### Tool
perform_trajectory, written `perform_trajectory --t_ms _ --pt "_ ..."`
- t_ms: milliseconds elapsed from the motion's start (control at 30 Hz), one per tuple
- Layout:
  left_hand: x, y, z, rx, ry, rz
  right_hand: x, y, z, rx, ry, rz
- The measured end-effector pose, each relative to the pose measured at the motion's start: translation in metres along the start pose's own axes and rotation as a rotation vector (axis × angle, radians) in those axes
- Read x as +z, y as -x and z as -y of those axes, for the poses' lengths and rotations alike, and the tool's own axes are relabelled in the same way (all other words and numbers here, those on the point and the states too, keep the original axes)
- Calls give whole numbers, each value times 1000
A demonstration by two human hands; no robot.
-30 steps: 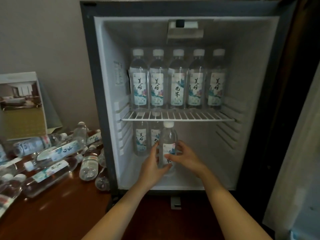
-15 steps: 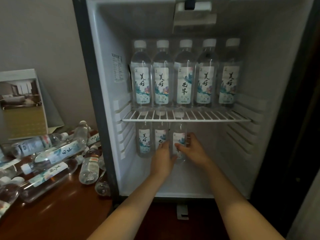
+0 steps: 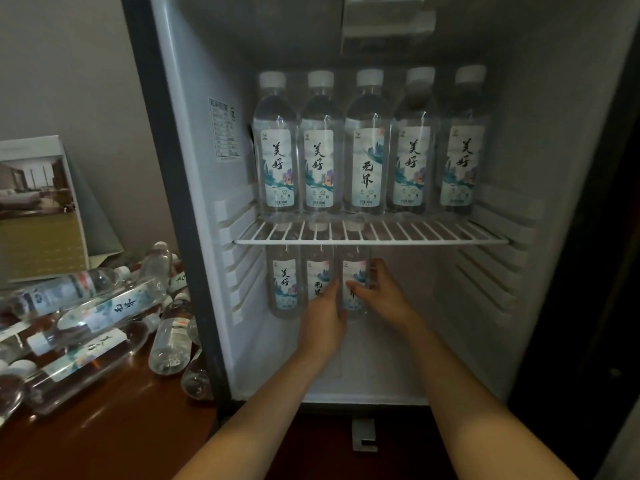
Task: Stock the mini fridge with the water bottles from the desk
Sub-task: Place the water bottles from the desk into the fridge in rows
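Pushed deeper since a second ago, held bottle (image 3: 353,271) stands third in the lower row. Mini fridge (image 3: 194,237), frame center: wire shelf (image 3: 433,235) carries five upright bottles (image 3: 367,150). Desk (image 3: 104,438), lower left: loose bottles (image 3: 104,310). Left hand (image 3: 323,323) and right hand (image 3: 381,292) grip held bottle.

Four upper-shelf bottles (image 3: 275,161) read 美好, the middle bottle (image 3: 367,168) 无界; the wall sticker (image 3: 224,131) looks illegible.
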State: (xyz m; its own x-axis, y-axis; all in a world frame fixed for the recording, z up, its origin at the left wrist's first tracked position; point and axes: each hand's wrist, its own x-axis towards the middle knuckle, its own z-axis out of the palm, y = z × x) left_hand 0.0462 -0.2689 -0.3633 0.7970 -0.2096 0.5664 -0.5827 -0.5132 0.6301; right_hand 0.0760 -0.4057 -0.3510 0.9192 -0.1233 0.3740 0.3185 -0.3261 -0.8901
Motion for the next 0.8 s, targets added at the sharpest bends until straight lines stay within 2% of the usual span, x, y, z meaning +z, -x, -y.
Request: perform_trajectory --t_ms 367,467,700,800 --pt "-5 5 4 -14 -29 -12 3 26 -2 8 44 58" --pt "-13 15 4 -37 -7 -26 10 41 3 -55 47 -30" --pt "-41 56 0 -31 -85 -32 30 72 31 28 191 -314" --pt "-57 74 -3 -3 -86 -52 45 89 42 12 204 -306"
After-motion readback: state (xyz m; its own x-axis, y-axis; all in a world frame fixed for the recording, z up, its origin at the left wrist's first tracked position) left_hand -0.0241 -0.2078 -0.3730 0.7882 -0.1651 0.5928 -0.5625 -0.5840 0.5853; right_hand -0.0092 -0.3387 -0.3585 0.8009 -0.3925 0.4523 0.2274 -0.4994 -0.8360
